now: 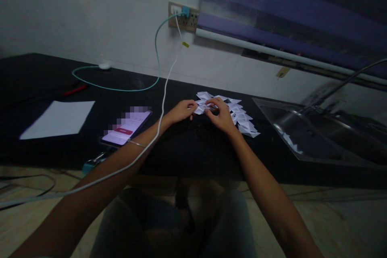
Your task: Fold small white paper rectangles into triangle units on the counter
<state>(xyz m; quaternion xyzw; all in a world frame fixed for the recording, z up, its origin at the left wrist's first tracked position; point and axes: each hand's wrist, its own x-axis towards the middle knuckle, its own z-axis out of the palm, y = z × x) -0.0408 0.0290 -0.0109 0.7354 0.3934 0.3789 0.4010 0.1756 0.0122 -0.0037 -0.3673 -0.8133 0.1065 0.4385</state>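
A group of white folded paper pieces [242, 117] lies in overlapping rows on the black counter, their points sticking out. At the group's left edge, my left hand [182, 111] is closed, thumb and forefinger pinched on the end of one folded piece. My right hand [223, 116] reaches over the front of the rows. Its fingers curl down around a folded piece, with white paper showing between thumb and forefinger. The right hand and wrist cover part of the rows.
A lit phone [127, 127] with a cable lies left of my left forearm. Farther left are a white paper sheet [57, 120] and a red pen-like object [75, 90]. A white cable [165, 92] crosses over my left arm. At right is a metal sink [302, 129].
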